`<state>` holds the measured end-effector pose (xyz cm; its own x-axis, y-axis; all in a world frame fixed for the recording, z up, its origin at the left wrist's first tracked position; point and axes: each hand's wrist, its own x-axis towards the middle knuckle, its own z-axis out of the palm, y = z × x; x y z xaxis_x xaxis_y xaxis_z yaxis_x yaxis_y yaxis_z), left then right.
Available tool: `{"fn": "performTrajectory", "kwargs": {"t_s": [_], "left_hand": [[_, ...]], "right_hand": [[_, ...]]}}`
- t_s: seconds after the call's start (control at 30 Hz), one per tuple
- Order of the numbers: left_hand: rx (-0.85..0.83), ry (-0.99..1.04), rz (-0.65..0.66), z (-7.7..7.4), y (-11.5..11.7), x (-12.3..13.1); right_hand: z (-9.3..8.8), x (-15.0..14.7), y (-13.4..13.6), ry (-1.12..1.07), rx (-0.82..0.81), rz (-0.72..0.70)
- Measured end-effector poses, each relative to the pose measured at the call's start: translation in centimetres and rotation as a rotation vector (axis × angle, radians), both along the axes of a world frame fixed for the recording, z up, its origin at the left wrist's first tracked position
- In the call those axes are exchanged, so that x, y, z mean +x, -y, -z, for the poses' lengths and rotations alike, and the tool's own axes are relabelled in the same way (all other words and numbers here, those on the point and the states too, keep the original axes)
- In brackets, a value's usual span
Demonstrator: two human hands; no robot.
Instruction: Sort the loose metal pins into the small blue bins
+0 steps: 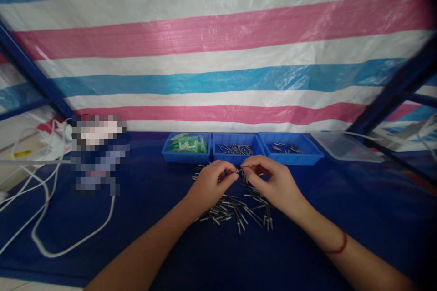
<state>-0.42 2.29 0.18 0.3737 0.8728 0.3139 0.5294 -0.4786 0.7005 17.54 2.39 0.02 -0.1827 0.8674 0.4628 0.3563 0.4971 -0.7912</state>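
Note:
My left hand (pixel 215 181) and my right hand (pixel 269 181) meet over the middle of the blue table, thumb and forefinger pinched on each. Between the fingertips is a thin metal blind rivet (pixel 240 170), mostly covered, with both pinches touching it. Many more silvery blind rivets (pixel 218 210) lie loose in a pile below and around my hands. Just beyond stand three blue bins. The middle bin (pixel 235 139) and the right bin (pixel 290 159) hold some rivets. In the left bin (pixel 186 158) are clear bags with green contents.
A clear plastic lid (pixel 348 148) lies right of the bins. White cables (pixel 48 252) loop across the table's left side, near pixelated objects (pixel 99 163). Behind the bins hangs a striped plastic sheet (pixel 218 36), framed by dark blue posts (pixel 392 79).

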Motion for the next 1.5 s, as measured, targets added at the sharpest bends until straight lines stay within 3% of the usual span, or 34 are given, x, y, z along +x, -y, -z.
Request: {"fn": "performTrajectory", "kwargs": {"t_s": [0.27, 0.53, 0.63, 0.77, 0.87, 0.93, 1.07, 1.23, 1.37, 1.5], "left_hand": [[0.038, 0.024, -0.039, 0.1, 0.0, -0.1], [0.02, 0.026, -0.034, -0.6, 0.3, -0.2], [0.038, -0.129, 0.052, -0.9, 0.4, -0.4], [0.182, -0.382, 0.137, -0.9, 0.4, -0.8], [0.221, -0.504, 0.09, -0.6, 0.1, -1.0], [0.219, -0.562, 0.036, -0.3, -0.1, -1.3], [0.189, -0.625, 0.008, -0.1, -0.5, -2.0], [0.174, -0.643, 0.023, 0.0, -0.5, -2.1], [0.207, -0.635, 0.019, 0.0, -0.5, -1.8], [0.214, -0.608, 0.038, 0.0, -0.6, -1.7]], "right_hand": [[-0.2, 0.7, -0.7, 0.052, -0.103, -0.03], [-0.8, 1.0, -0.7, 0.154, -0.053, -0.125], [-1.0, 2.2, -1.7, 0.112, 0.03, 0.026], [-0.7, 5.4, -4.0, 0.042, 0.106, 0.359], [-0.3, 7.5, -5.3, 0.227, 0.165, 0.594], [-0.1, 8.0, -5.6, 0.358, 0.234, 0.645], [-0.4, 6.7, -4.7, 0.391, 0.323, 0.538], [-0.7, 3.3, -2.4, 0.414, 0.362, 0.217], [-0.4, 1.3, -1.2, 0.462, 0.33, -0.008], [0.6, 0.2, -0.7, 0.461, 0.286, -0.096]]}}
